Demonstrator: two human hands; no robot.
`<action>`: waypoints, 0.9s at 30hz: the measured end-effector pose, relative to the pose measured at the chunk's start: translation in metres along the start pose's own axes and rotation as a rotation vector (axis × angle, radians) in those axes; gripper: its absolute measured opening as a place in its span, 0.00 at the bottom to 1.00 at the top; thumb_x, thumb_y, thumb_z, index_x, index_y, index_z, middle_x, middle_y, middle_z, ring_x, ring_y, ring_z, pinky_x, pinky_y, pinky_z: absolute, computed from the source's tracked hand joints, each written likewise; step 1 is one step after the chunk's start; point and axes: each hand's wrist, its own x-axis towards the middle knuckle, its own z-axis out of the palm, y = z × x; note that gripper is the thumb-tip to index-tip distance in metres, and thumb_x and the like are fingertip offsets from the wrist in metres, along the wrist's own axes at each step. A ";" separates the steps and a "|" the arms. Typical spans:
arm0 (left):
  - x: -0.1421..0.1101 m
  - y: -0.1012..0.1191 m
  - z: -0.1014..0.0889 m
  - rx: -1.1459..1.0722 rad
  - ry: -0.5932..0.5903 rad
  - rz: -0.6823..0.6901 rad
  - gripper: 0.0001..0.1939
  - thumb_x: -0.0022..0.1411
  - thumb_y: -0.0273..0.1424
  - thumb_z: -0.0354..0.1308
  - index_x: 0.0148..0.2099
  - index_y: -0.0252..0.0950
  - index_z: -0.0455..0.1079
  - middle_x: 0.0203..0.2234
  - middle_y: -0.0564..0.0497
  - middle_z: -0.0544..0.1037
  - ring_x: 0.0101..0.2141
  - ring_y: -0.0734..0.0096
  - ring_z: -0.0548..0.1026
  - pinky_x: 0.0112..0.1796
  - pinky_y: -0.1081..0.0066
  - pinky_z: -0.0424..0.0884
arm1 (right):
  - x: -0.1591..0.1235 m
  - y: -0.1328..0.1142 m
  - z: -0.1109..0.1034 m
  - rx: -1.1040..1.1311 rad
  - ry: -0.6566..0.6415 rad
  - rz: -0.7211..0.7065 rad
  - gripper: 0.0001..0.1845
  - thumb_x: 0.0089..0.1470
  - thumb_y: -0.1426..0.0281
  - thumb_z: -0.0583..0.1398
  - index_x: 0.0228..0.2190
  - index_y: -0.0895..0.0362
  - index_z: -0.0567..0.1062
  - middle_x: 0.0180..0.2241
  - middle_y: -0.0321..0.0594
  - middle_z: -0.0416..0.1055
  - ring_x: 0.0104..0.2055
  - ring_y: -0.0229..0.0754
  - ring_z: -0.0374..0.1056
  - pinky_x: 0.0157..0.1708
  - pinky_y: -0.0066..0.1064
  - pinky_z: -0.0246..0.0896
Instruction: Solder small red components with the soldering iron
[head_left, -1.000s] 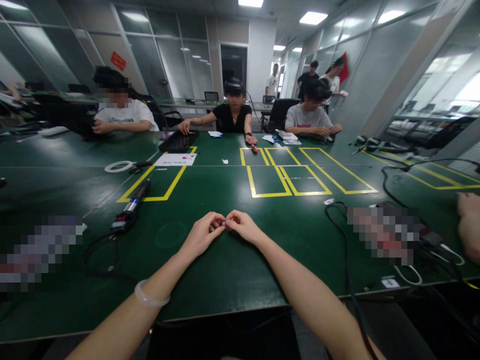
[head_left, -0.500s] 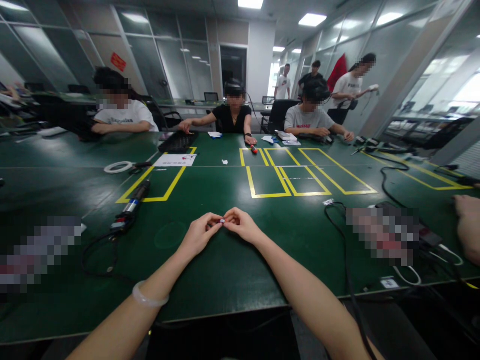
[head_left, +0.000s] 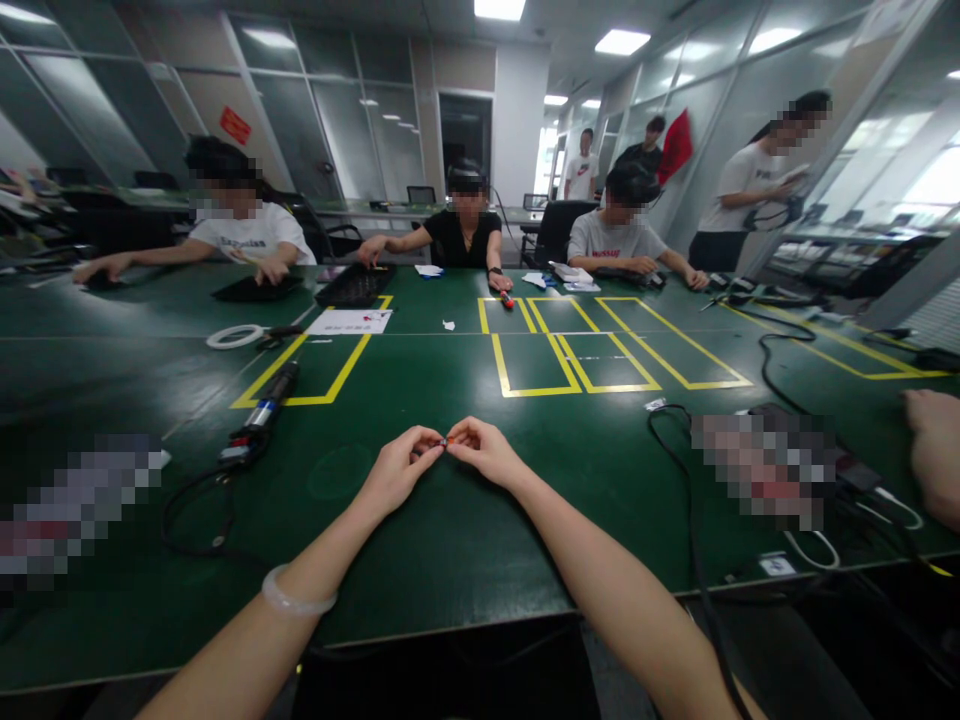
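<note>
My left hand [head_left: 405,462] and my right hand [head_left: 481,446] meet fingertip to fingertip above the green table [head_left: 420,570]. Between them they pinch a tiny object [head_left: 445,442], dark with a bit of orange-red; its kind is too small to make out and the fingers cover most of it. Both hands are closed, thumb against forefinger. A pale bangle [head_left: 298,592] circles my left wrist.
Left of my hands lies a black cylindrical tool [head_left: 271,395] with a cable. A black cable [head_left: 691,500] runs down on the right, beside a blurred-out item [head_left: 761,470]. Yellow tape outlines [head_left: 540,392] mark the table. Across it sit several people; a co-worker's arm [head_left: 934,450] rests at right.
The tiny object now shows orange-red where it looked pale before; my hands have hardly moved. Across the table, the person at left has spread both arms, and a black tray shows there.
</note>
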 end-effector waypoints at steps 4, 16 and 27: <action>0.000 -0.001 0.001 0.002 0.001 0.011 0.14 0.61 0.40 0.52 0.43 0.36 0.69 0.36 0.49 0.76 0.35 0.68 0.74 0.34 0.71 0.69 | 0.001 0.002 0.000 0.001 0.000 0.013 0.12 0.50 0.64 0.62 0.35 0.59 0.71 0.29 0.35 0.68 0.29 0.34 0.63 0.30 0.26 0.58; -0.001 0.004 0.001 0.072 0.016 0.064 0.12 0.62 0.39 0.52 0.42 0.37 0.69 0.36 0.49 0.75 0.34 0.69 0.73 0.32 0.71 0.68 | 0.002 0.008 -0.001 -0.001 -0.008 0.012 0.14 0.51 0.61 0.61 0.35 0.58 0.71 0.30 0.36 0.69 0.30 0.35 0.64 0.32 0.27 0.60; -0.003 0.003 0.002 0.133 0.028 0.120 0.12 0.61 0.37 0.52 0.46 0.38 0.67 0.37 0.49 0.75 0.35 0.69 0.73 0.33 0.72 0.69 | 0.002 0.010 -0.001 0.016 -0.031 0.037 0.10 0.52 0.63 0.60 0.32 0.58 0.69 0.26 0.34 0.69 0.28 0.35 0.66 0.32 0.27 0.61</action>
